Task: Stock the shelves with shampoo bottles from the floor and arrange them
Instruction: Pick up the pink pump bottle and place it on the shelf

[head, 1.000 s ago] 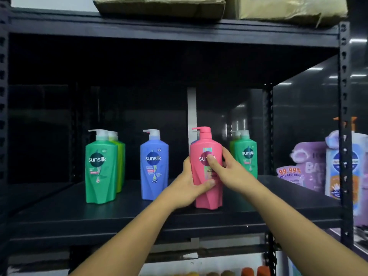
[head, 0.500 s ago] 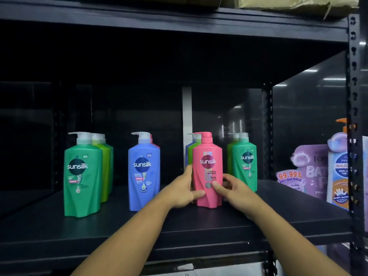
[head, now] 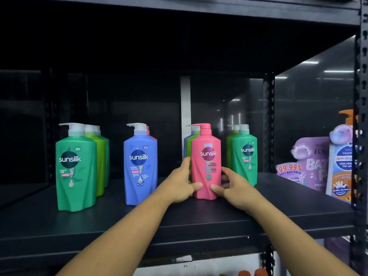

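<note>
Front to back: over the shelf (head: 179, 222) lip, the left hand (head: 180, 183) and right hand (head: 234, 185) clasp the base of the upright pink bottle (head: 206, 162) from either side; best kept label-forward and eased squarely back, seemingly against the lime bottle (head: 194, 137) behind, clear of the neighbouring green bottle (head: 245, 156).

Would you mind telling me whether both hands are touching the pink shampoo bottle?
Touching. In the head view, the left hand and right hand each press a thumb onto the lower front of the pink shampoo bottle.
</note>
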